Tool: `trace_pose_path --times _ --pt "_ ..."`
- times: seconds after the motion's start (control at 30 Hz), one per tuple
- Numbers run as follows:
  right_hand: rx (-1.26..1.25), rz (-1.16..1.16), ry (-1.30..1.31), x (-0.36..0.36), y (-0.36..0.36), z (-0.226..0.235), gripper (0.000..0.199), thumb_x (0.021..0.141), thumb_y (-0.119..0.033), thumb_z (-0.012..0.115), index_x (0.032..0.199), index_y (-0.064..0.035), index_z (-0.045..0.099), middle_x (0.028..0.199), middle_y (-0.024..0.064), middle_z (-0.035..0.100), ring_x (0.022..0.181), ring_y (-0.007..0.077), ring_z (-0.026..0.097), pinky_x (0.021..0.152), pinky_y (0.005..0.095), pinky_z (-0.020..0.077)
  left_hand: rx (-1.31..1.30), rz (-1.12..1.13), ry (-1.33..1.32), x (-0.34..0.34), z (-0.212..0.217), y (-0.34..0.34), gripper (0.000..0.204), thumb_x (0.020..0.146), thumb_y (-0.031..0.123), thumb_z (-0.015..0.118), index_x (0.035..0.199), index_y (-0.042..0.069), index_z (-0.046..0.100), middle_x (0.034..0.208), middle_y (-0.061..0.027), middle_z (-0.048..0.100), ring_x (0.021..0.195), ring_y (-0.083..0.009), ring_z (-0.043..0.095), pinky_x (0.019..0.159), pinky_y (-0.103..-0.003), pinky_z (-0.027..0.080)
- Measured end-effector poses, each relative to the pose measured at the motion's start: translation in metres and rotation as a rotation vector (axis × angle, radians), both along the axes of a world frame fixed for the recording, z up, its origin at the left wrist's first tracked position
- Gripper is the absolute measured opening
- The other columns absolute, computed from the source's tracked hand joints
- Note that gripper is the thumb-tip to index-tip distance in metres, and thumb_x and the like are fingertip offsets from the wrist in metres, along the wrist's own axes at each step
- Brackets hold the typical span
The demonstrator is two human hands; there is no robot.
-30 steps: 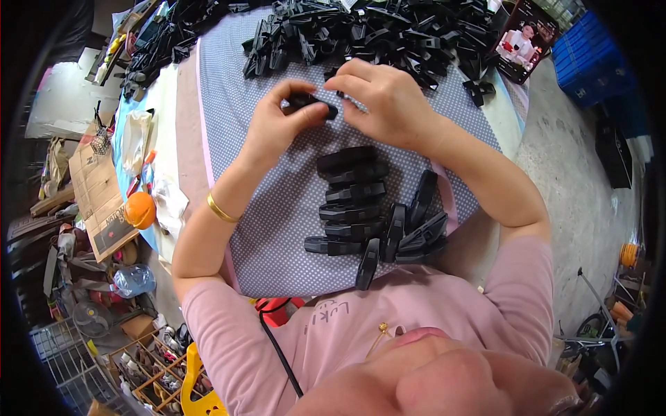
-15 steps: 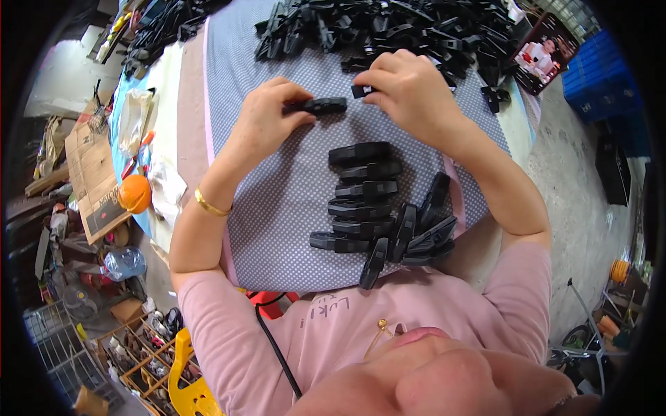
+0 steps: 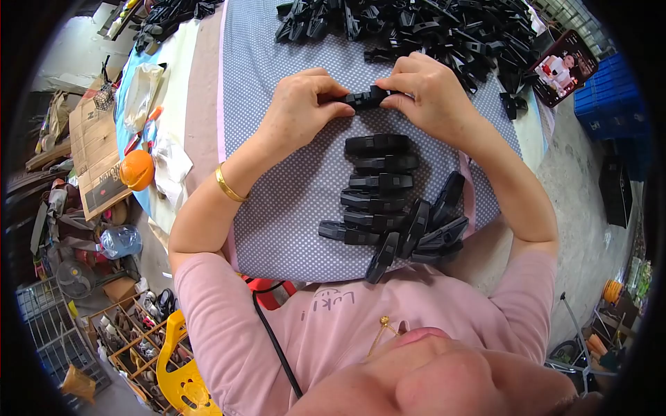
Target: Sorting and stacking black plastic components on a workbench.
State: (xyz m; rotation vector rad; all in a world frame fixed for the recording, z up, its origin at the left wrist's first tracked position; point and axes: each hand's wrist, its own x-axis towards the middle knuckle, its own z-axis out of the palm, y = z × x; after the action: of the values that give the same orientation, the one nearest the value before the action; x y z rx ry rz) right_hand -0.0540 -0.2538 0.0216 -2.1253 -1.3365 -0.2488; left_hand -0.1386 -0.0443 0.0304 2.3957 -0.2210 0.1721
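Between my two hands is a long black plastic clip-like part, gripped at its left end by my left hand. My right hand pinches a small black piece against the right end of it. Both hands are closed, and the fingers partly hide the ends. Below them on the dotted cloth lies a column of similar black parts, set side by side. More of these parts lie at angles at the column's lower right. Beyond my hands is a big heap of loose black pieces.
A phone stands at the right of the heap, with a blue crate beyond it. An orange ball-like object and a crumpled white bag lie at the table's left edge. Another black pile is at the far left.
My hands have come together: the small piece in the right hand, apart from the long part before, now meets its right end. The whole view has shifted slightly.
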Motion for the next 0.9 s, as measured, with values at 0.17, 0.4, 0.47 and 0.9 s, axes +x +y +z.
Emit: trace_pose_path --times 0.17,0.4,0.47,0.9 --pt "0.066 0.169 -0.007 0.0 0.008 -0.003 0.023 0.069 -0.009 0.075 0.089 -0.0008 0.07 0.081 0.0083 0.061 0.08 0.0247 0.058 0.07 0.0343 0.0488 -0.003 -0.08 -0.097 0.001 -0.006 0.0 0.02 0.071 0.007 0.078 0.088 -0.001 0.071 0.079 -0.0051 0.062 0.065 -0.0132 0.058 0.061 -0.023 0.048" --pt "0.159 0.033 -0.141 0.009 0.006 -0.005 0.023 0.078 -0.019 0.072 0.095 -0.0024 0.07 0.092 0.0089 0.066 0.085 0.0253 0.06 0.071 0.0342 0.0491 0.056 -0.351 0.233 0.016 0.02 0.008 0.024 0.078 0.019 0.075 0.093 0.002 0.07 0.088 -0.0054 0.064 0.081 -0.0172 0.061 0.067 -0.03 0.049" --pt "0.091 -0.03 -0.276 0.015 0.01 -0.005 0.029 0.08 -0.02 0.069 0.105 -0.0042 0.067 0.1 0.0073 0.066 0.096 0.024 0.059 0.08 0.0341 0.0464 0.135 -0.211 0.036 0.035 0.024 0.03 0.024 0.079 0.022 0.075 0.093 0.003 0.07 0.099 -0.0069 0.065 0.084 -0.0187 0.061 0.072 -0.031 0.049" --pt "-0.166 -0.141 -0.454 0.014 0.01 -0.013 0.014 0.078 -0.011 0.064 0.092 -0.0103 0.066 0.095 0.0003 0.063 0.103 0.0186 0.055 0.097 0.0407 0.0349 0.082 0.235 -0.258 0.144 -0.035 0.079 0.059 0.084 0.047 0.063 0.123 0.004 0.056 0.108 -0.0224 0.065 0.102 -0.0356 0.063 0.088 -0.039 0.048"
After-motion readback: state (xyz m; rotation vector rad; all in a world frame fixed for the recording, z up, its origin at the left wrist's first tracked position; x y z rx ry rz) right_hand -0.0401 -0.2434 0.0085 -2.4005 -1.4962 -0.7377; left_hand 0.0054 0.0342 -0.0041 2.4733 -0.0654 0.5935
